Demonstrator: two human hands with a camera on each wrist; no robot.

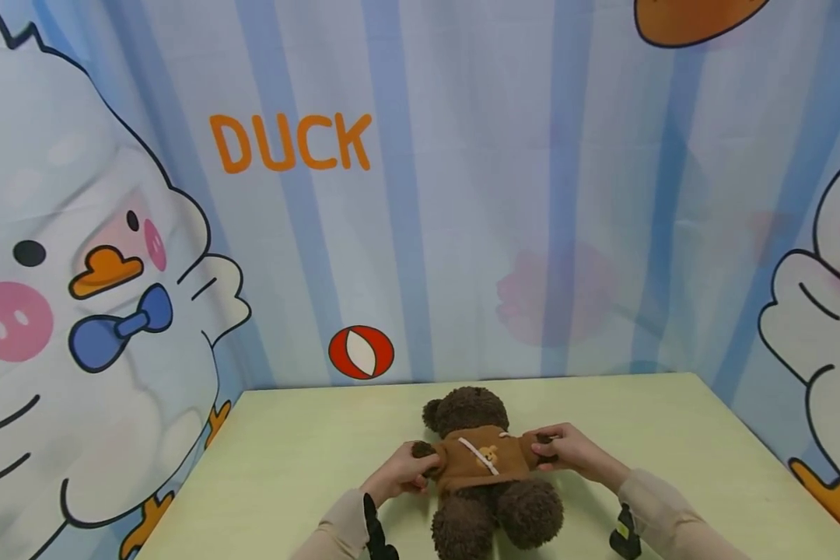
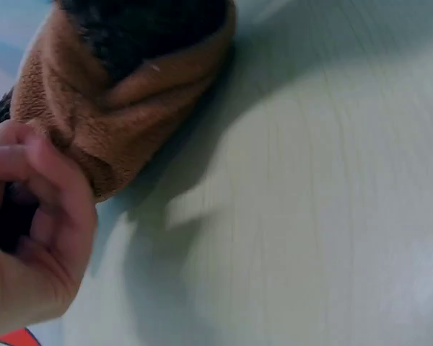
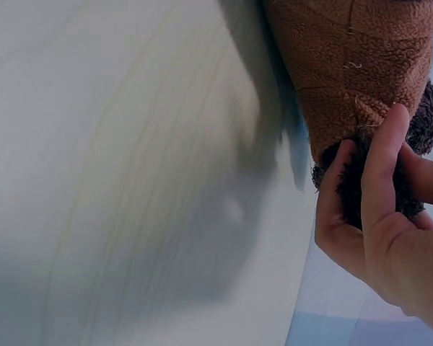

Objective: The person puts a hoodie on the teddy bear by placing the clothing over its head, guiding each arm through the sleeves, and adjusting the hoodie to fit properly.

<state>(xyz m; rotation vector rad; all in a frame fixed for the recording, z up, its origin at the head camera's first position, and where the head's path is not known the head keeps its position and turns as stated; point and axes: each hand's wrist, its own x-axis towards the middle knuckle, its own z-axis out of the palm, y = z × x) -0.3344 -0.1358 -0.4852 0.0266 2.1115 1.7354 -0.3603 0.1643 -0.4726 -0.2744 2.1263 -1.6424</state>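
Note:
A dark brown teddy bear (image 1: 465,517) in a brown sweater (image 1: 455,459) is on the pale table, its head toward the back and its legs toward me. White cords and a small bear picture mark the sweater's front. My left hand (image 1: 400,470) grips the paw at the bear's left-side arm; in the left wrist view the curled fingers (image 2: 65,187) are at the sleeve. On the other side my right hand (image 1: 570,451) pinches the opposite paw. The right wrist view shows the dark fuzzy paw (image 3: 352,184) between thumb and fingers, just below the brown sleeve (image 3: 339,79).
The pale yellow-green table (image 1: 322,428) ends at a striped blue curtain (image 1: 448,194) behind it. White duck figures are printed on the curtain at both sides. A dark strap (image 1: 374,529) is on the left wrist and another (image 1: 624,535) on the right.

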